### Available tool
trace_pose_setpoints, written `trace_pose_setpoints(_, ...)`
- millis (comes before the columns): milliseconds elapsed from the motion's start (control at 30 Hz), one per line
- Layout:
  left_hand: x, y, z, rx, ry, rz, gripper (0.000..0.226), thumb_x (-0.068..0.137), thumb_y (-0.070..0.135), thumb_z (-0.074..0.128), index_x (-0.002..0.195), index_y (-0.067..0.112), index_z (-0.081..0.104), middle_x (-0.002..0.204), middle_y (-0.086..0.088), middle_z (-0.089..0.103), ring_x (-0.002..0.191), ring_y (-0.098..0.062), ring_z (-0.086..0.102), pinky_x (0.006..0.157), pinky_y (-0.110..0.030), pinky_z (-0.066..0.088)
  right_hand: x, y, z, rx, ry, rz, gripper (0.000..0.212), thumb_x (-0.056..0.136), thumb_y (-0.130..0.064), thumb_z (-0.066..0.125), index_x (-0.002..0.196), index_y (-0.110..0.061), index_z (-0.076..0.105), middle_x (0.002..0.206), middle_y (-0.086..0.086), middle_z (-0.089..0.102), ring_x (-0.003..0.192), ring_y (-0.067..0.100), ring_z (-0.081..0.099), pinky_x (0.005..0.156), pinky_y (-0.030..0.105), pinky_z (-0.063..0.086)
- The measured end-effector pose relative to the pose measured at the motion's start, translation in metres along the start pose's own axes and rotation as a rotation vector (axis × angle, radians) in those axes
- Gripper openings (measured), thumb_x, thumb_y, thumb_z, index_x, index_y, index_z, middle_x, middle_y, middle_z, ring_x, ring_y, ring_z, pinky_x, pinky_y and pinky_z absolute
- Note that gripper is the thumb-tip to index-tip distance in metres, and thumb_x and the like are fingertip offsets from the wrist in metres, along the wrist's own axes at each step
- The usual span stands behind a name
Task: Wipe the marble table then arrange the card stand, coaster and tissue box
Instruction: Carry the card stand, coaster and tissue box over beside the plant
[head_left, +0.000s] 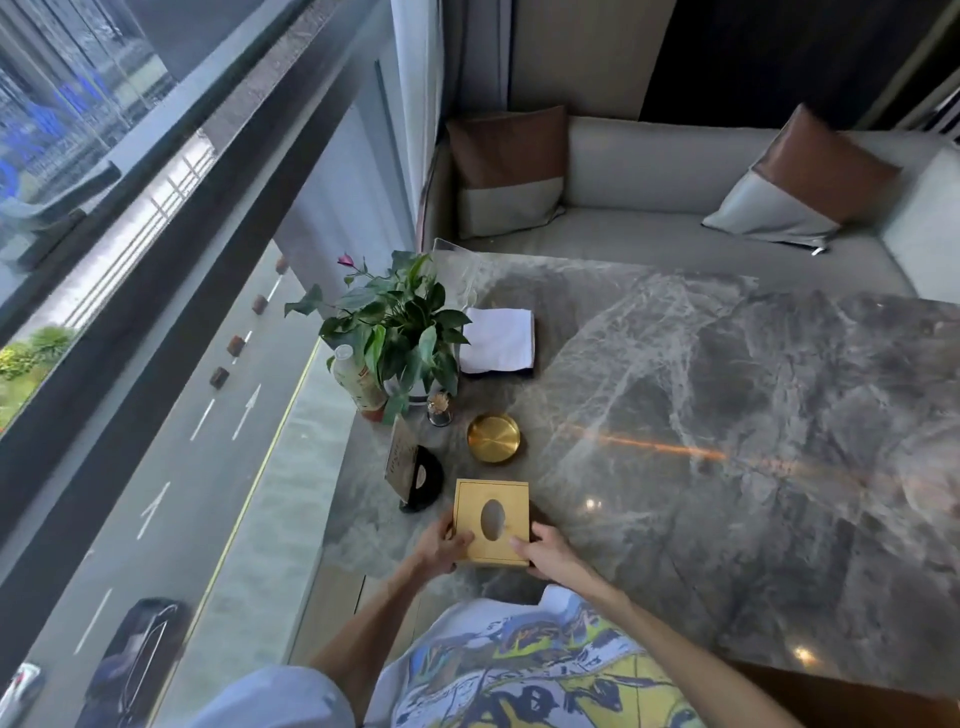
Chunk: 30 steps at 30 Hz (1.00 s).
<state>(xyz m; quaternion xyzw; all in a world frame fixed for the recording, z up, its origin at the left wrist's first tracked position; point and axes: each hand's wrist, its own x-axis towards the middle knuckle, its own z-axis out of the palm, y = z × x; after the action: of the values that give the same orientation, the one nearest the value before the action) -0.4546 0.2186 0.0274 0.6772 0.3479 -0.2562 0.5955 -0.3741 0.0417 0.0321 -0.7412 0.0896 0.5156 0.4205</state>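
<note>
A gold tissue box with an oval slot sits on the grey marble table near its front left corner. My left hand grips the box's left side and my right hand grips its right front corner. Just beyond the box to the left stands the card stand, a tilted card in a black base. A round gold coaster lies behind the box. A folded white cloth rests farther back beside the plant.
A potted plant, a drink bottle and a small toothpick holder stand along the table's left edge by the window. A clear acrylic stand is at the far left corner. A grey sofa with cushions lies beyond.
</note>
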Motion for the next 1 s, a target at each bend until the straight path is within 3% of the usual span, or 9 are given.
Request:
trace_pose_setpoints(133, 0.000, 0.001, -0.003, -0.002, -0.017, 0.016, 0.068, 0.079, 0.034, 0.058, 0.142, 0.023, 0.036, 0.109, -0.006, 0.060, 0.087, -0.018, 0.057, 0.067, -0.028, 0.048, 0.011, 0.005, 0.005, 0.011, 0.019, 0.024, 0.037, 0.096, -0.022, 0.059, 0.131, -0.008, 0.055, 0.111, 0.007, 0.066, 0.099, 0.018, 0.062, 0.089, 0.032, 0.052)
trace_pose_setpoints(200, 0.001, 0.004, -0.004, 0.038, -0.017, 0.043, 0.057, 0.090, 0.023, 0.059, 0.141, 0.021, 0.034, 0.114, -0.008, 0.058, 0.087, -0.015, 0.058, 0.064, -0.019, 0.050, 0.012, 0.005, 0.005, -0.022, 0.012, 0.016, 0.047, 0.095, -0.025, 0.061, 0.138, -0.009, 0.049, 0.119, 0.006, 0.065, 0.105, 0.018, 0.062, 0.095, 0.032, 0.052)
trace_pose_setpoints(267, 0.003, 0.004, -0.005, 0.152, 0.005, 0.096, 0.068, 0.088, 0.023, 0.060, 0.145, 0.022, 0.023, 0.132, -0.009, 0.052, 0.107, -0.021, 0.059, 0.084, -0.028, 0.054, 0.009, 0.005, 0.000, -0.167, 0.048, -0.070, 0.070, 0.094, -0.033, 0.061, 0.152, -0.013, 0.029, 0.148, 0.000, 0.045, 0.131, 0.020, 0.048, 0.112, 0.038, 0.041)
trace_pose_setpoints(300, 0.003, 0.005, -0.006, 0.287, 0.017, 0.127, 0.080, 0.086, 0.025, 0.060, 0.150, 0.018, 0.012, 0.143, -0.009, 0.043, 0.123, -0.025, 0.051, 0.099, -0.037, 0.049, 0.008, 0.005, -0.002, -0.284, 0.079, -0.139, 0.083, 0.093, -0.036, 0.061, 0.156, -0.015, 0.012, 0.157, -0.004, 0.024, 0.144, 0.020, 0.031, 0.120, 0.040, 0.028)
trace_pose_setpoints(367, 0.000, 0.004, -0.003, 0.594, 0.076, 0.225, 0.095, 0.088, 0.022, 0.060, 0.153, 0.009, -0.008, 0.159, -0.011, 0.012, 0.146, -0.029, 0.022, 0.118, -0.045, 0.026, 0.003, 0.006, -0.007, -0.566, 0.146, -0.304, 0.101, 0.091, -0.041, 0.063, 0.156, -0.019, -0.011, 0.163, -0.005, -0.010, 0.152, 0.020, -0.002, 0.124, 0.039, 0.011)
trace_pose_setpoints(433, -0.008, 0.003, 0.003, 0.848, 0.098, 0.295, 0.097, 0.091, 0.030, 0.059, 0.153, 0.013, -0.015, 0.160, -0.001, -0.017, 0.150, -0.029, -0.012, 0.122, -0.050, 0.012, 0.002, 0.007, -0.007, -0.851, 0.189, -0.438, 0.107, 0.088, -0.048, 0.063, 0.154, -0.022, -0.017, 0.162, -0.005, -0.022, 0.151, 0.019, -0.014, 0.124, 0.043, 0.011)
trace_pose_setpoints(500, -0.011, -0.002, 0.007, 0.972, 0.073, 0.253, 0.095, 0.093, 0.039, 0.056, 0.153, 0.022, -0.015, 0.158, 0.007, -0.026, 0.147, -0.028, -0.022, 0.120, -0.052, 0.015, 0.002, 0.008, -0.004, -1.035, 0.160, -0.454, 0.107, 0.086, -0.053, 0.062, 0.154, -0.024, -0.015, 0.162, -0.007, -0.023, 0.151, 0.017, -0.018, 0.123, 0.046, 0.014)
trace_pose_setpoints(600, -0.015, -0.003, 0.008, 1.046, 0.065, 0.227, 0.088, 0.096, 0.038, 0.051, 0.153, 0.026, -0.016, 0.159, 0.009, -0.025, 0.148, -0.028, -0.020, 0.118, -0.050, 0.014, 0.005, 0.009, -0.001, -1.137, 0.147, -0.417, 0.105, 0.086, -0.051, 0.063, 0.155, -0.026, -0.012, 0.163, -0.008, -0.020, 0.152, 0.020, -0.014, 0.121, 0.050, 0.019)
trace_pose_setpoints(1000, -0.003, -0.008, 0.006, 1.028, 0.142, 0.262, 0.085, 0.099, 0.016, 0.045, 0.147, 0.032, -0.023, 0.151, 0.014, -0.032, 0.149, -0.025, -0.018, 0.119, -0.047, 0.017, 0.013, 0.000, -0.002, -1.150, 0.169, -0.408, 0.102, 0.086, -0.050, 0.063, 0.155, -0.026, -0.009, 0.164, -0.007, -0.017, 0.152, 0.023, -0.012, 0.120, 0.050, 0.020)
